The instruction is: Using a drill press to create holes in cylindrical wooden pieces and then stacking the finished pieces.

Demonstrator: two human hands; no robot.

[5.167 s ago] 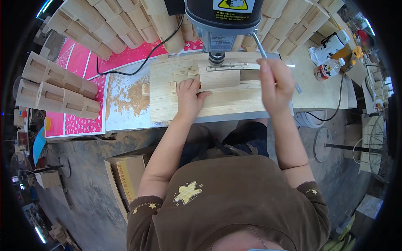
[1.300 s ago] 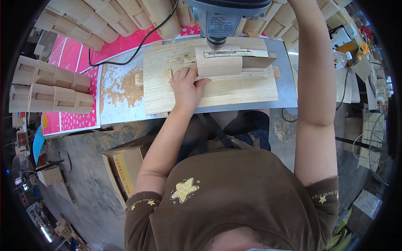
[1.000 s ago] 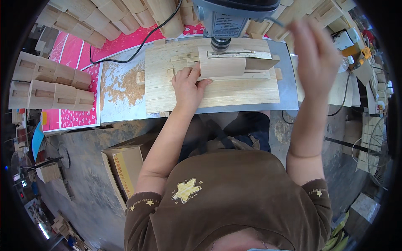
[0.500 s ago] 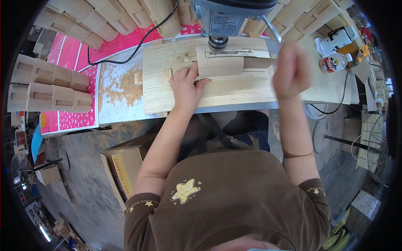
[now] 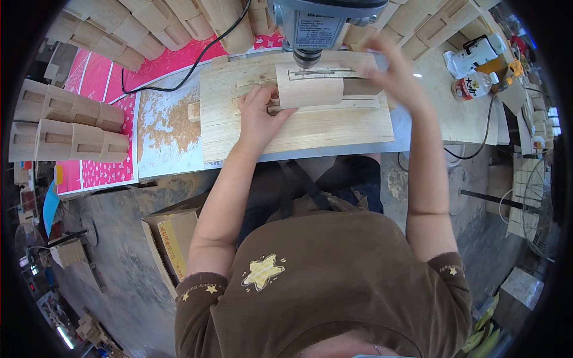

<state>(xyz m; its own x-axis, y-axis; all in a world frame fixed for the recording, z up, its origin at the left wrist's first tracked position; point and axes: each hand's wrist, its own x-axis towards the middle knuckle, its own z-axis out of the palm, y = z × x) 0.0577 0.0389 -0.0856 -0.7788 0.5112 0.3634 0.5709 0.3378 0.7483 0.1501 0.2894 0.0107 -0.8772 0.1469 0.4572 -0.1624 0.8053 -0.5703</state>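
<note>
A pale curved wooden piece (image 5: 311, 89) lies under the chuck (image 5: 307, 58) of a grey-blue drill press (image 5: 310, 27). It rests on narrow strips fixed to a flat wooden board (image 5: 334, 128). My left hand (image 5: 258, 113) grips the piece at its left end, thumb along the near edge and fingers bent at its side. My right hand (image 5: 397, 74), smeared by motion, is raised over the right part of the board. Its fingers look apart, and I see nothing held in them.
Stacked wooden cylinders (image 5: 77, 143) stand at the left, with more along the back. Sawdust (image 5: 170, 125) covers the table left of the board. A black cable (image 5: 197, 68) curves there. A bottle (image 5: 474, 86) stands at the right; a cardboard box (image 5: 173, 244) sits below.
My right hand has let go of the drill press lever and moved left toward the wooden piece. My left hand has shifted slightly, staying at the piece's left end.
</note>
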